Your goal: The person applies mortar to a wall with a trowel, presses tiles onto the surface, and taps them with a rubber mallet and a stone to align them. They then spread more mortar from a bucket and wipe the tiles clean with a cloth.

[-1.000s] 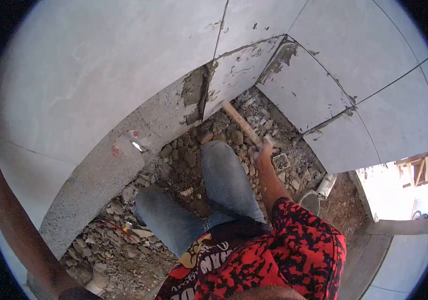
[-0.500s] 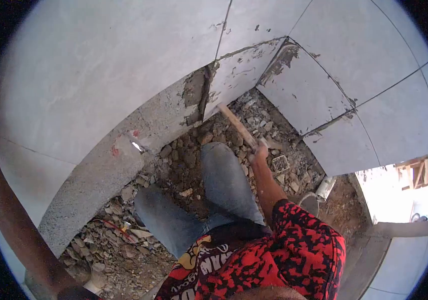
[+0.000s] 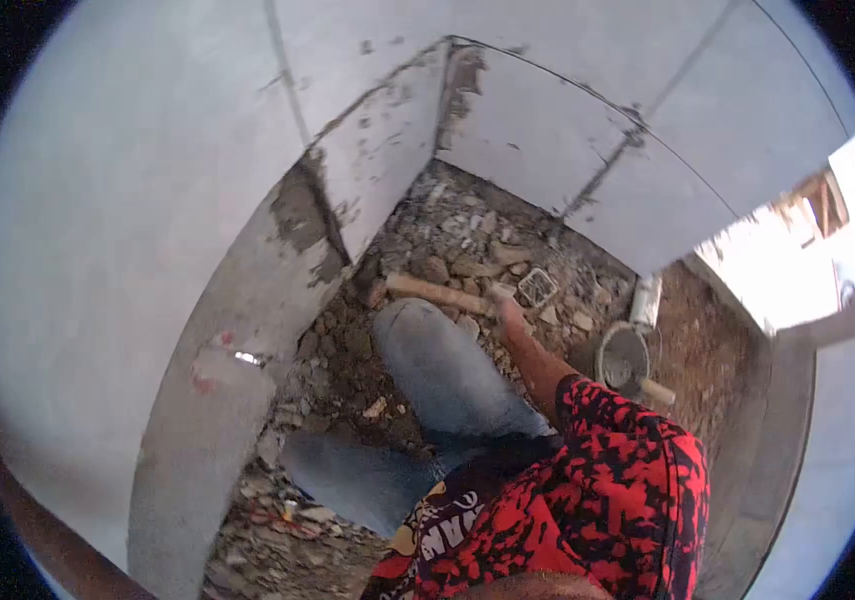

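My right hand is closed around the end of a wooden handle, which looks like that of a hammer. Its far end, blurred and darker, lies over the rubble near the foot of the left wall, by the lower corner of a tile. The handle is roughly level, just beyond my raised knee. Of my left arm, only a dark blurred stretch shows along the lower left rim; the left hand is out of sight.
Broken stone and rubble cover the floor. A small square frame lies right of my hand. Farther right are a bucket, a wooden handle beside it, and a white cylinder. Bare concrete runs below the left tiles.
The view has swung, shifting the wall corner left. The hammer's far end has come away from the tile's lower edge toward the rubble, and the handle lies flatter. Less of my left arm shows.
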A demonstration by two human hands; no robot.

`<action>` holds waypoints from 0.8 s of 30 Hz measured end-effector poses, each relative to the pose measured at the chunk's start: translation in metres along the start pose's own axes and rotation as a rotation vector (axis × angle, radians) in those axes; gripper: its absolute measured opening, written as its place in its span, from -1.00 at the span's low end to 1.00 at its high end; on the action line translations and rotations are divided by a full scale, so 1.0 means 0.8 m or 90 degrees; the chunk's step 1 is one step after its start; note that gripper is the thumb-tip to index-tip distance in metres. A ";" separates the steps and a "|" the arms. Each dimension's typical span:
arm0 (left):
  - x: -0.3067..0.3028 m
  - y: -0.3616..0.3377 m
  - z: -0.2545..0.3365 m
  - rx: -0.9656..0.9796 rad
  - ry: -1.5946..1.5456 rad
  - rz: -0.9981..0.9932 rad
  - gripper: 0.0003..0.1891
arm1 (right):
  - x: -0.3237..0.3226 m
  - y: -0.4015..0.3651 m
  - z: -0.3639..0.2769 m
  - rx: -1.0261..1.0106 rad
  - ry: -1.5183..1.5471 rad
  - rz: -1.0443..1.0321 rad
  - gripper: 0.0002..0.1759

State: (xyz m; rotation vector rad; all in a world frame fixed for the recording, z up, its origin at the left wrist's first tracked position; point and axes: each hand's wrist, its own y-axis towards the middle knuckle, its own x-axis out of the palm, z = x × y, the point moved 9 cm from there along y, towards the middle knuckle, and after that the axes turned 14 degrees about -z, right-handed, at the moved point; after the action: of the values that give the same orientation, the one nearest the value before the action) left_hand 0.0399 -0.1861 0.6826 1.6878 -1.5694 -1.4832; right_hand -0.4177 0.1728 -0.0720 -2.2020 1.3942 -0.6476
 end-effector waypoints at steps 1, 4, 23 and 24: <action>-0.043 -0.039 0.068 0.222 0.003 0.115 -0.32 | -0.020 -0.006 0.012 0.014 -0.044 0.003 -0.66; -0.044 -0.039 0.064 0.239 0.010 0.135 -0.30 | -0.073 -0.023 0.044 0.056 -0.167 0.009 -0.63; -0.052 -0.040 0.077 0.113 -0.083 0.095 -0.25 | -0.117 0.035 0.075 0.003 -0.750 -0.108 -0.48; -0.052 -0.041 0.076 0.097 -0.085 0.098 -0.26 | -0.110 0.029 0.064 -0.010 -0.784 -0.120 -0.47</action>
State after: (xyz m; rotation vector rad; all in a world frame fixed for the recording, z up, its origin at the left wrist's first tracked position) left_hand 0.0107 -0.1182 0.6503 1.5342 -1.8810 -1.4574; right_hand -0.4361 0.2505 -0.1387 -2.0549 0.5237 0.6275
